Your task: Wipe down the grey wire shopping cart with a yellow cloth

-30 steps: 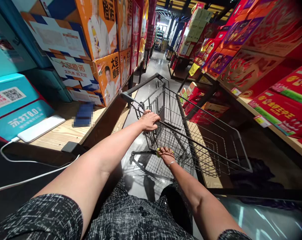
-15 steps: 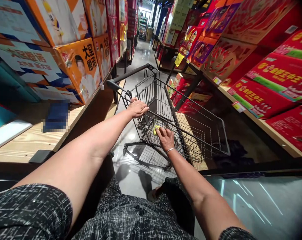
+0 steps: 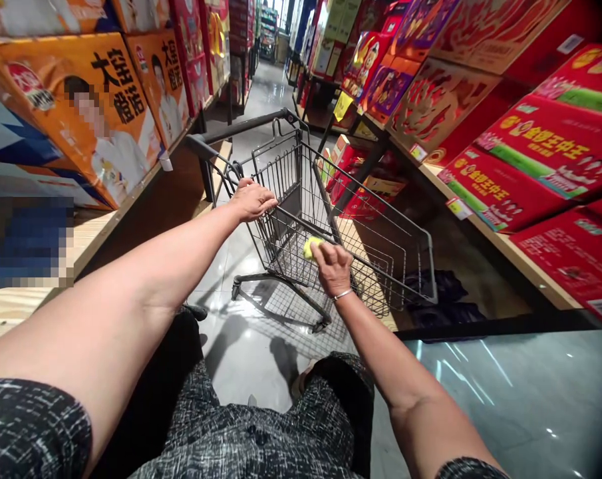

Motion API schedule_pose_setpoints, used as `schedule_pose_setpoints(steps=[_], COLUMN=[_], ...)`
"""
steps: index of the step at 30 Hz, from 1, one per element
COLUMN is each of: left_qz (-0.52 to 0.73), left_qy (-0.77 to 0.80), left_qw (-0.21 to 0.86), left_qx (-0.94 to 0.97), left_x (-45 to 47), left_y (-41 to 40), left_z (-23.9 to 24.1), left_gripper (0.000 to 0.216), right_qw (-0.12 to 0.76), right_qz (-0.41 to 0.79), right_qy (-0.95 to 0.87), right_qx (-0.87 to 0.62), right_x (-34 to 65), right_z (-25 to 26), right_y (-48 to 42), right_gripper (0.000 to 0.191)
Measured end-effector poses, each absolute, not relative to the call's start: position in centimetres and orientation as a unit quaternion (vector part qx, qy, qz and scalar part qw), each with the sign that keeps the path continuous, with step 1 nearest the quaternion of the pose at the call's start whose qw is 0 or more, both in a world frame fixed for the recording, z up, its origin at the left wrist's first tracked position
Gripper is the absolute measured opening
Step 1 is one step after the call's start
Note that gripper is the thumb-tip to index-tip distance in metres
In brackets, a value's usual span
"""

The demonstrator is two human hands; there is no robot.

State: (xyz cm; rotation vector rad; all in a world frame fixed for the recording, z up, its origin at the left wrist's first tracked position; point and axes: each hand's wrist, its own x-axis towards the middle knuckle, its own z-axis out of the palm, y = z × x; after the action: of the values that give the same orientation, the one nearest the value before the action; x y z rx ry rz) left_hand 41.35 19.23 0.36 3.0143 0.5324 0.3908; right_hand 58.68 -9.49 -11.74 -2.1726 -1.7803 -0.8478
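Yellow-green wad, pinched in the right hand by the cart's near side, could snag if dragged across wires, while the left hand, clasping the near rim, could push the cart into the right shelf.

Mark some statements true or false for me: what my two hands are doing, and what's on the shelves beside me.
1. Your right hand holds a small yellow item. True.
2. Your left hand is holding a phone. False: it is on the shopping cart.
3. Orange boxes are stacked on your left. True.
4. The bracelet is on your left wrist. False: it is on your right.
5. Red boxes are stacked on your right. True.
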Motion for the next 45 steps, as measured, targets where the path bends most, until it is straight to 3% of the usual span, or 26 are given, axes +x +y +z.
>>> schedule_pose_setpoints(steps=[4,7,10,13,16,21,25,37,41,45], left_qz=[0.119,0.101,0.078,0.075,0.085,0.126,0.134,0.101,0.069,0.027], left_qy=[0.202,0.180,0.128,0.134,0.151,0.191,0.209,0.225,0.215,0.135], left_qw=[0.038,0.047,0.039,0.029,0.032,0.050,0.060,0.074,0.045,0.063], left_qx=[0.971,0.977,0.988,0.988,0.984,0.972,0.967,0.966,0.973,0.988], left_x=[42.1,43.0,43.9,44.6,44.8,44.9,44.4,42.6,43.5,44.4], left_y=[18.5,15.7,12.6,10.7,10.2,9.4,8.5,11.8,9.8,7.3], left_z=[0.6,0.4,-0.4,-1.3,-2.0,-2.9,-3.1,-1.7,-0.8,-0.6], left_gripper=[0.044,0.045,0.060,0.070,0.072,0.067,0.064,0.058,0.065,0.074], right_qw=[0.138,0.087,0.012,-0.008,0.013,0.153,0.162,0.198,0.235,0.186], right_qz=[-0.361,-0.295,-0.186,-0.153,-0.178,-0.302,-0.258,-0.159,-0.155,-0.176], right_qy=[-0.558,-0.559,-0.552,-0.545,-0.564,-0.550,-0.541,-0.439,-0.438,-0.471], right_qx=[-0.734,-0.770,-0.813,-0.824,-0.807,-0.764,-0.784,-0.862,-0.853,-0.844], right_x=[60.0,60.1,60.0,59.8,59.6,58.8,57.9,64.4,62.8,59.2], right_z=[-9.5,-13.5,-18.9,-21.3,-18.9,-9.0,-4.7,-5.7,-6.0,-5.5], right_y=[-10.0,-12.0,-14.4,-16.3,-16.2,-11.2,-8.6,-25.0,-22.7,-17.0], right_gripper=[0.055,0.053,0.050,0.045,0.045,0.049,0.049,0.055,0.055,0.060])
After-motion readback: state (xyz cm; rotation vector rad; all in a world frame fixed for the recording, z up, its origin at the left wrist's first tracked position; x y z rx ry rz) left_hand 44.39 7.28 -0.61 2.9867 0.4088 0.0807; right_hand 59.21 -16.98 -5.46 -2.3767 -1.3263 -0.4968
